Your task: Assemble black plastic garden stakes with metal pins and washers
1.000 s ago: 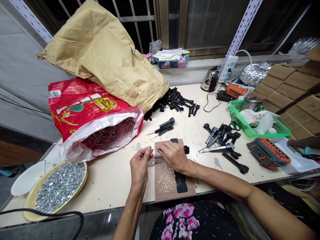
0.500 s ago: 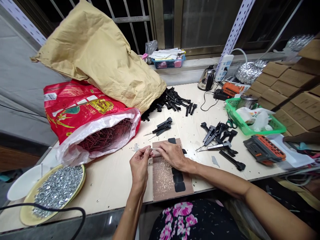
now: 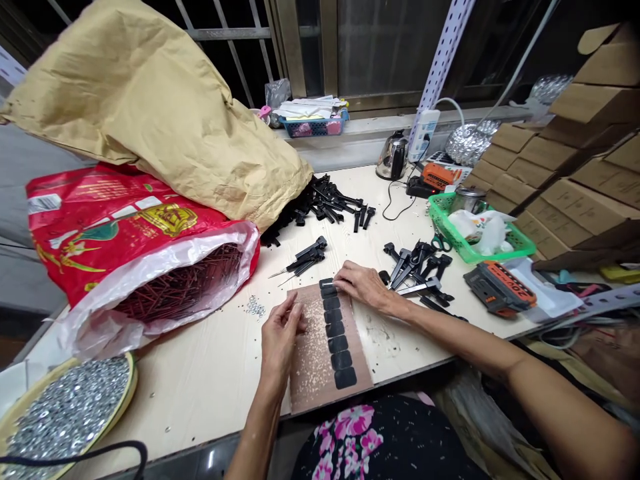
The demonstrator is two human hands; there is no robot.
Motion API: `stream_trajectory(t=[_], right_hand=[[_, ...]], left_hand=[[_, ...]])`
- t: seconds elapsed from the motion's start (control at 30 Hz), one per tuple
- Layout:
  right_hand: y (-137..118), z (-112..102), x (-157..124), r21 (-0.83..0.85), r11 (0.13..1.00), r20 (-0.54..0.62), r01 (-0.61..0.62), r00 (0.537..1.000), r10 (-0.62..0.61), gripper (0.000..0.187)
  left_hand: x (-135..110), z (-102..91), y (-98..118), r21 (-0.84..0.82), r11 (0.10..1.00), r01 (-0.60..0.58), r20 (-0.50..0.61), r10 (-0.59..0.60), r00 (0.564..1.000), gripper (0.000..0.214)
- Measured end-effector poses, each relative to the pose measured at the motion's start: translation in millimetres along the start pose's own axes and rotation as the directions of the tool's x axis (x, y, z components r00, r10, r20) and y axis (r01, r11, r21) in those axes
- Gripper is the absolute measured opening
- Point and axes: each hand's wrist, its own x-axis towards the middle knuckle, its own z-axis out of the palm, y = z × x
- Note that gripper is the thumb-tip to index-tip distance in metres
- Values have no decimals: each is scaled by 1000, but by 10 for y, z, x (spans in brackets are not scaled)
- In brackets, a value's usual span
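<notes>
A brown board (image 3: 307,393) lies at the table's front edge, dotted with pale crumbs and bearing a row of black rounded square pads (image 3: 342,360). My right hand (image 3: 365,287) is over the board's far end, its fingertips pressed together at the farthest pad. Whatever they pinch there is too small to make out. By the board's left edge, my left hand (image 3: 281,333) has its thumb and fingers drawn together, and what lies between them is hidden. A small heap of shiny bits (image 3: 255,307) sits on the table beyond the left hand.
A red sack (image 3: 115,213) of dark screws and a yellow bowl (image 3: 131,387) of washers stand left. Black-handled tools (image 3: 313,253) lie beyond the board, more (image 3: 420,263) to the right. A green basket (image 3: 473,247), battery (image 3: 500,287) and stacked cartons (image 3: 565,207) fill the right.
My hands were together over the board's far left corner. The right hand has moved right to the far pad; the left has dropped slightly nearer. The view has turned right.
</notes>
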Motion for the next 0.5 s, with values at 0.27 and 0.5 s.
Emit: stream_trajectory(t=[0.27, 0.5], right_hand=[[355, 20, 105, -238, 956, 73, 170, 985, -157, 28], [313, 87, -306, -106, 794, 294, 598, 782, -550, 29]], left_hand=[[38, 26, -183, 435, 876, -207, -47, 252, 967, 47], [1, 57, -263, 430, 880, -201, -118, 275, 954, 43]])
